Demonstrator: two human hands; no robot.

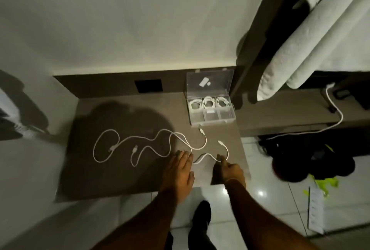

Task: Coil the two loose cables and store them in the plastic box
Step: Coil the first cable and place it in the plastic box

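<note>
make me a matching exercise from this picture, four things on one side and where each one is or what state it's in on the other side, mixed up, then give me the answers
Things:
1. plastic box
2. loose cables
3. left hand
4. right hand

Places or states:
A. strewn uncoiled across the dark table top
B. lying flat, palm down, on the table
C. lid up, three coiled cables in the far compartments
D. fingertips at a cable near the table's right edge

Pairs: 1-C, 2-A, 3-B, 4-D
</note>
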